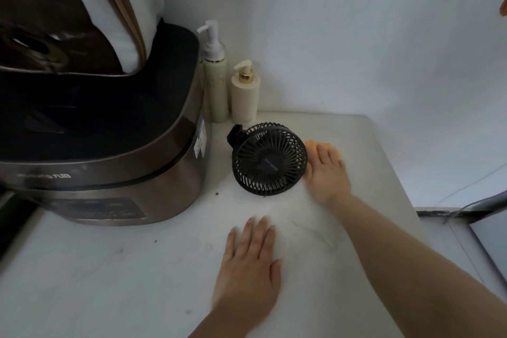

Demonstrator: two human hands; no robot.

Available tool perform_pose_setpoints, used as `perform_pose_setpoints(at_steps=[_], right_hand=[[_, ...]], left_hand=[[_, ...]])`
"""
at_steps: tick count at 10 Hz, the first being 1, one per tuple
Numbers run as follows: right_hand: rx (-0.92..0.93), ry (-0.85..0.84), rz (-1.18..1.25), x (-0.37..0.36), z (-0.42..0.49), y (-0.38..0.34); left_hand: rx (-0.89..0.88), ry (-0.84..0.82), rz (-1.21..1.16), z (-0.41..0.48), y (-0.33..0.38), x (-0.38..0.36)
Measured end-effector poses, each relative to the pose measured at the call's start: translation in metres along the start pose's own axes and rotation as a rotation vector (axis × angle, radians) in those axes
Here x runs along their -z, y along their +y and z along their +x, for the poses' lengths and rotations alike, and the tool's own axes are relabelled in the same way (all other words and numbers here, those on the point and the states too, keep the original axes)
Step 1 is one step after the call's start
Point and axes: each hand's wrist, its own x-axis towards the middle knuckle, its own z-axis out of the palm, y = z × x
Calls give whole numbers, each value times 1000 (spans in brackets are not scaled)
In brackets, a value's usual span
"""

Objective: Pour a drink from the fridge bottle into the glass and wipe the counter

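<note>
My right hand [327,173] lies flat on an orange cloth [311,144], pressing it onto the white counter [109,269] right beside a small black fan. Only the cloth's far edge shows past my fingers. My left hand [248,263] rests palm down on the counter nearer to me, fingers spread and holding nothing. Dark specks and a few hairs lie on the counter. No bottle and no glass are in view.
A small black fan [269,159] lies face up against my right hand. A brown rice cooker [109,162] with its lid up fills the left. Two cream pump bottles [216,74] [245,93] stand at the white wall. The counter's edge drops off at the right.
</note>
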Motion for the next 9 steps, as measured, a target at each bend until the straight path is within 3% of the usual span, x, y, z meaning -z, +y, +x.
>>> perform_pose_setpoints(at_steps=[3,4,7,9], right_hand=[[4,65,-69,-1,47,10],[-21,20,-7,2,48,9],[-36,-28,40,17,-23,3],[-48,-82,-13,21,-95,7]], left_hand=[[-9,111,-9,4,-1,-3],[4,107,-14,4,-2,-3],[66,-68,-33,-1,6,15],[14,-165,54,1,6,25]])
